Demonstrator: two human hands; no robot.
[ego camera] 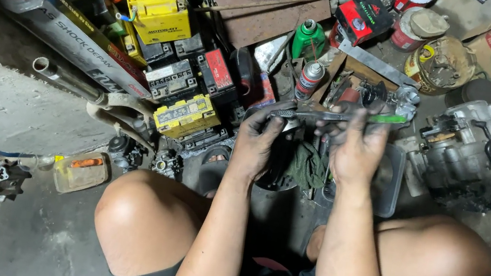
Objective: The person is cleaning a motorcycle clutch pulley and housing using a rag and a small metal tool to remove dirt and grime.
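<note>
Both hands grip things: my left hand (pixel 256 143) closes on a small metal part (pixel 290 124), my right hand (pixel 357 149) on green-handled pliers (pixel 352 117), spray can (pixel 310 79) at twelve o'clock

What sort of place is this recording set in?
Most likely a small motorcycle repair workshop: a grey metal engine block sits on the stained concrete floor, yellow and black boxy vehicle batteries are piled nearby, and both grease-blackened hands grip a long metal tool.

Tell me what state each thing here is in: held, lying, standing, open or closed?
Left hand: greasy, gripping a small metal part.
Right hand: greasy, holding a green-handled tool level.
Green bottle: upright, capped.
Spray can: upright.
Yellow battery: lying on the pile.
Engine: resting on the floor.
Green rag: crumpled below the hands.
</note>
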